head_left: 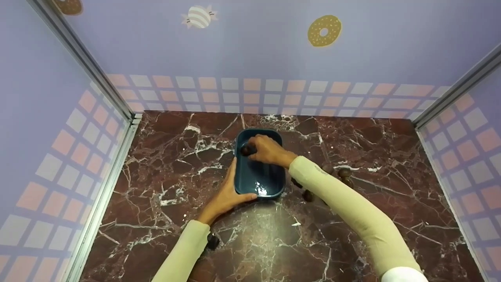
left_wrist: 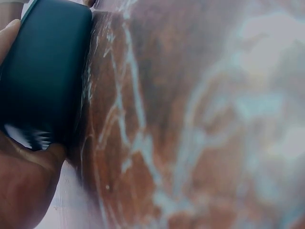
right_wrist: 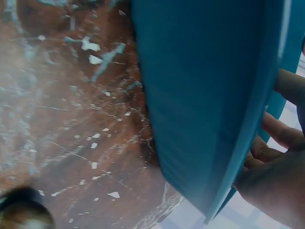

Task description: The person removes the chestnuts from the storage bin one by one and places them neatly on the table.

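Observation:
A dark teal rectangular tray (head_left: 259,180) lies on the red-brown marble table (head_left: 180,156). My left hand (head_left: 227,194) grips the tray's near left corner, thumb on the front rim; the left wrist view shows the tray's outer wall (left_wrist: 43,71) against my palm. My right hand (head_left: 266,149) reaches into the far end of the tray and pinches a small dark round object (head_left: 247,150). In the right wrist view the tray's side (right_wrist: 205,95) fills the frame, with my fingers (right_wrist: 279,143) beyond its rim.
Several small brown round pieces (head_left: 344,172) lie on the table right of the tray, partly behind my right forearm; one shows blurred (right_wrist: 21,212) in the right wrist view. Lilac walls with metal corner posts (head_left: 98,78) close in three sides.

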`<state>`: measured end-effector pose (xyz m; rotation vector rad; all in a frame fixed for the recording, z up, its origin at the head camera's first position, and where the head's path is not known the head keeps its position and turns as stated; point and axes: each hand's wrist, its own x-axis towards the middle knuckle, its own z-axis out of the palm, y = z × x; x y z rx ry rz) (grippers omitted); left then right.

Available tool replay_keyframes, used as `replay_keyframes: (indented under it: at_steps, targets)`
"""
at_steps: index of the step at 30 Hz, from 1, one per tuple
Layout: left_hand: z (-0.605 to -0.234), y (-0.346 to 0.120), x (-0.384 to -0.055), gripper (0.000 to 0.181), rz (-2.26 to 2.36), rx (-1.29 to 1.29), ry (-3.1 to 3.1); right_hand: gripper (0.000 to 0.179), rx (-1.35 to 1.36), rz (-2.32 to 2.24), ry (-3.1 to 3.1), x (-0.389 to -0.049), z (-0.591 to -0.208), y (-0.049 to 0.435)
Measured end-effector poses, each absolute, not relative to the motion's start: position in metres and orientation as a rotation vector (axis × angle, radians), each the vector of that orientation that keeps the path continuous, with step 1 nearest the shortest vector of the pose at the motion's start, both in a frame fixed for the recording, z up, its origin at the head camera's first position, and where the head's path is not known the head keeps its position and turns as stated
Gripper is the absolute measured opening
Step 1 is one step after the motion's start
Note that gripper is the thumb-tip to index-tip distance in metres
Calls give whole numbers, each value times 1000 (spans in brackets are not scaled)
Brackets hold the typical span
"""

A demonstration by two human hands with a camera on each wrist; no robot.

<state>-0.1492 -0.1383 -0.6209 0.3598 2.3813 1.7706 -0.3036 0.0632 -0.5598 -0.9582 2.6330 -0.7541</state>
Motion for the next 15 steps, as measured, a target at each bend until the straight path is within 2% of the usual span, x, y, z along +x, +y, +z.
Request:
replay_keyframes:
  at_steps: [15]
  targets:
    - [-619,-138,-148,141,1782,354,2401,40,-950,-600,2662,-332,-604,37]
